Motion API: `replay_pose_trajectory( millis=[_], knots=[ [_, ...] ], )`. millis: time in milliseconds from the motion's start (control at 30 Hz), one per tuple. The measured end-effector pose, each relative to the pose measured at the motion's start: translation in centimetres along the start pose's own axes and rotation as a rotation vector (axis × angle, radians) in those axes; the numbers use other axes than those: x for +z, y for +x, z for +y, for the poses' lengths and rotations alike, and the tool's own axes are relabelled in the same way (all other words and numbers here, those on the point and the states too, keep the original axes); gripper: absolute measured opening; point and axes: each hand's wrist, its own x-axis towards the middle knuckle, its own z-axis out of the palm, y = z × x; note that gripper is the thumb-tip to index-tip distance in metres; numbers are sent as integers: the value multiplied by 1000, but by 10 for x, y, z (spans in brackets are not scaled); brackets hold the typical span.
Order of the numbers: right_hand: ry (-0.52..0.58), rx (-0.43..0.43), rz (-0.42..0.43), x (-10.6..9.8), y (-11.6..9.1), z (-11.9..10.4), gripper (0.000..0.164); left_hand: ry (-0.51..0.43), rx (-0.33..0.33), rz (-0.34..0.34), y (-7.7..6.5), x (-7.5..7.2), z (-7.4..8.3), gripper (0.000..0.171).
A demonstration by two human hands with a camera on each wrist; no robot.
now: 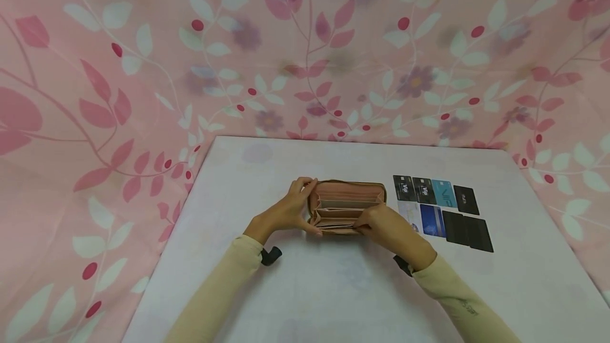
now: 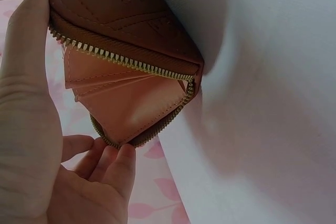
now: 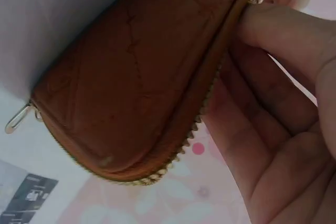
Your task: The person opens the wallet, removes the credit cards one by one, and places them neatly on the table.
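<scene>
A brown zip-around wallet (image 1: pixel 350 187) stands unzipped on the white table, its pinkish pockets and dividers spread. Brass zipper teeth run along its rim. At the wallet's left end, my left hand (image 1: pixel 290 210) holds it with the thumb on the near cover and fingers on the far one, as the left wrist view shows. My right hand (image 1: pixel 388 226) reaches over the near rim at the right, fingers bent, pinching at the front pockets. In the right wrist view the near cover (image 3: pixel 131 77) hides those fingertips, so a card between them cannot be made out.
Right of the wallet, several cards lie in two rows: black Vip cards (image 1: pixel 404 188), a light-blue card (image 1: pixel 443 193), a dark-blue card (image 1: pixel 432 220) and black ones (image 1: pixel 478 233). A pink floral cloth (image 1: pixel 305 68) hangs behind the white table (image 1: pixel 324 300).
</scene>
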Motion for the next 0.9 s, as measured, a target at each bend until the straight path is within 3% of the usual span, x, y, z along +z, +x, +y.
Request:
replay_pose_trajectory(
  millis=[200, 433, 633, 900],
  knots=[
    [-178, 29, -18, 4, 6, -5, 24, 9, 3, 0, 0, -2, 1, 136],
    [-337, -61, 44, 10, 6, -7, 19, 7, -4, -4, 0, -3, 1, 136],
    [-341, -162, 91, 14, 6, -4, 16, 6, 14, 12, 0, -3, -1, 135],
    [-363, -194, 141, 3, 0, -10, 17, -5, 5, -9, -1, -2, -1, 134]
  ],
)
